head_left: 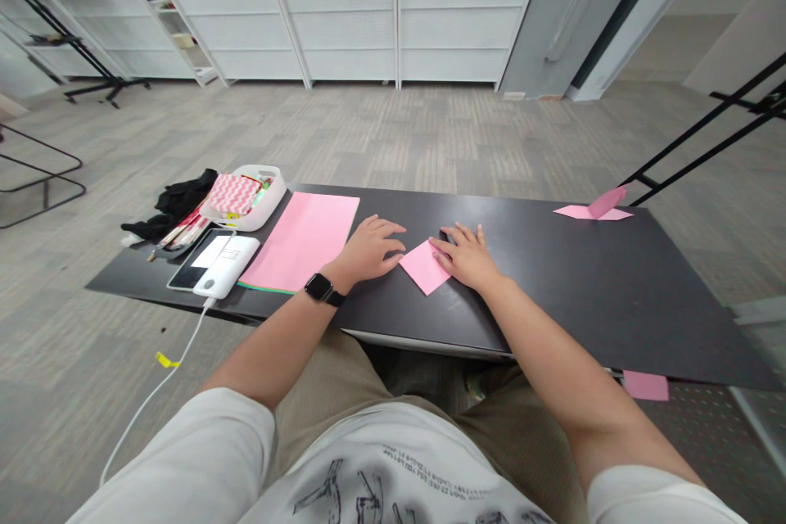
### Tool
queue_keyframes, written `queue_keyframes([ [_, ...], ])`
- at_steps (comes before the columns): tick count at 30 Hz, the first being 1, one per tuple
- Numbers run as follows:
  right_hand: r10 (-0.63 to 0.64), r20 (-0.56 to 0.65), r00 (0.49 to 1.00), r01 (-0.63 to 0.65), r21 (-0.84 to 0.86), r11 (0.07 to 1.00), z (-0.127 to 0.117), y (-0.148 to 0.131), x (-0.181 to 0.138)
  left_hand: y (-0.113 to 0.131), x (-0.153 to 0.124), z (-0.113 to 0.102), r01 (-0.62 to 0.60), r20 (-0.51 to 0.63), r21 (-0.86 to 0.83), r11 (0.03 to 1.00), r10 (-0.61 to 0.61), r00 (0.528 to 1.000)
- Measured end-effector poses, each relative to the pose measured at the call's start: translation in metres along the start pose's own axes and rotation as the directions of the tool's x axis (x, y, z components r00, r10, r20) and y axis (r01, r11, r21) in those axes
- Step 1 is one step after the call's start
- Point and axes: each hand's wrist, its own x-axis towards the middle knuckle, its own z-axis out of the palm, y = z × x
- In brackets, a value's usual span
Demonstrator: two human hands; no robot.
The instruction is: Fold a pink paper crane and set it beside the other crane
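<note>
Folded sheet [425, 266] lies mid-desk [553, 295] near the front edge, between left hand [368, 250] and right hand [470, 255]. Paper stack [304, 241] to its left. Power bank [226, 266] at front left corner, tray [270, 201] behind it. Another folded piece [594, 209] at far right corner.

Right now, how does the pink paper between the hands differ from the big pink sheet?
The small pink paper is far smaller than the big pink sheet. The small paper lies like a diamond; the big sheet is a long rectangle. The left hand and right hand press flat at the small paper's edges; the big sheet lies untouched. Both are pink, flat on the black table.
</note>
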Motion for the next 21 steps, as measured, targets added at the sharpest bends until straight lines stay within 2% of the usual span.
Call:
queue_keyframes([
  [5,0.005,0.014,1.000,-0.005,0.004,1.000,0.001,0.000,0.000,-0.006,-0.015,0.010,-0.052,0.076,0.002,0.999,0.052,0.996],
  [9,0.012,0.020,1.000,-0.012,0.010,1.000,-0.001,-0.001,0.000,-0.011,-0.020,0.008,-0.051,0.054,-0.024,0.998,0.052,0.997],
  [14,0.027,0.024,0.999,-0.028,0.035,0.999,-0.002,-0.001,0.001,-0.004,0.005,0.014,0.024,-0.063,-0.054,0.998,-0.027,0.998],
  [18,0.033,0.015,0.999,-0.033,0.025,0.999,-0.003,0.000,0.001,0.012,0.028,0.035,-0.031,0.005,-0.093,0.995,0.031,0.999],
  [21,0.040,0.009,0.999,-0.040,0.017,0.999,-0.003,0.000,0.001,0.017,0.033,0.050,-0.044,0.060,-0.093,0.995,0.049,0.997],
])
